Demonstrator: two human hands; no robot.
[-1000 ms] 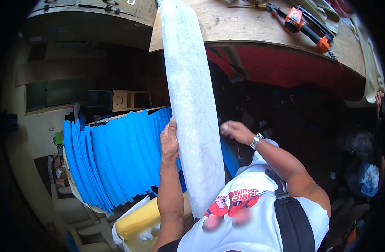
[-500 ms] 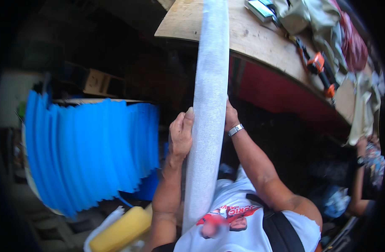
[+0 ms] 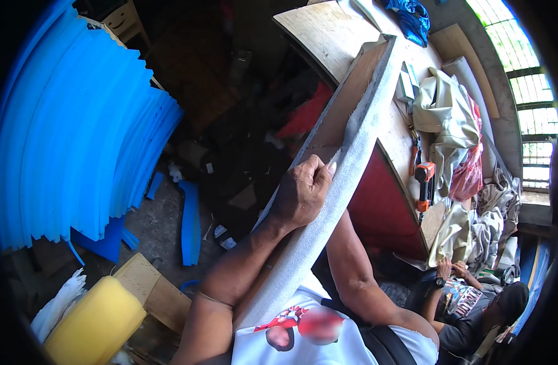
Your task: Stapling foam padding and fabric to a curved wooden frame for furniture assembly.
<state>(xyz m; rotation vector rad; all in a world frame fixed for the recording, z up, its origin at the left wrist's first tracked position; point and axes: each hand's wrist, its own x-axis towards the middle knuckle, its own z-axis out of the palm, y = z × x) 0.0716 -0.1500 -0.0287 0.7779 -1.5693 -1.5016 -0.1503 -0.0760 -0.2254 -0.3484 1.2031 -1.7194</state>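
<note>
Cluttered plywood workbench (image 3: 327, 36) lying behind; left hand (image 3: 300, 194) clamping long white foam strip (image 3: 352, 158), axis running up-right toward bench; right hand hidden behind strip, grip unclear.

White printed T-shirt (image 3: 327, 340), black shoulder strap (image 3: 382, 344), bare forearms.

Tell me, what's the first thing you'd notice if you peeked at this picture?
The long white foam strip running up the middle, with the person's left hand gripping its edge. The right hand is hidden behind it. To the left stands a big fan of bright blue foam sheets, with a yellow foam block at the lower left; another person sits at the lower right.
</note>
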